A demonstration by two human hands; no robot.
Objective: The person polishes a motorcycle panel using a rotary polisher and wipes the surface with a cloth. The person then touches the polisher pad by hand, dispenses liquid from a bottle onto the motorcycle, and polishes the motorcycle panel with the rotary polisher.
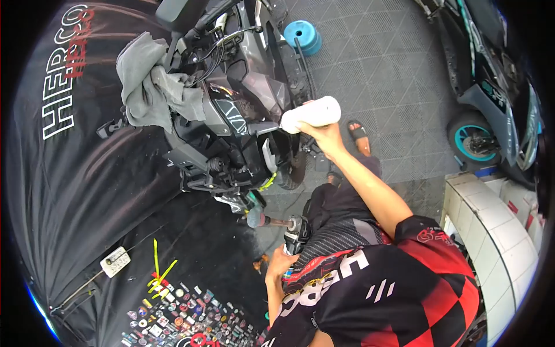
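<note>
My right hand is closed around a white bottle, tilted so its far end points at the motorcycle. That end overlaps the bike's grey and black bodywork in this view. Lower down, close to my body, my left hand grips a black power polisher. From it a long metal shaft reaches left to a small round pad, which hangs over the dark ground cover below the bike. A grey cloth is draped over the motorcycle.
A blue round stool stands on the grey tiled floor. Another motorcycle is at the right, near a white tiled counter. Black sheeting covers the left side, with a power strip and many stickers.
</note>
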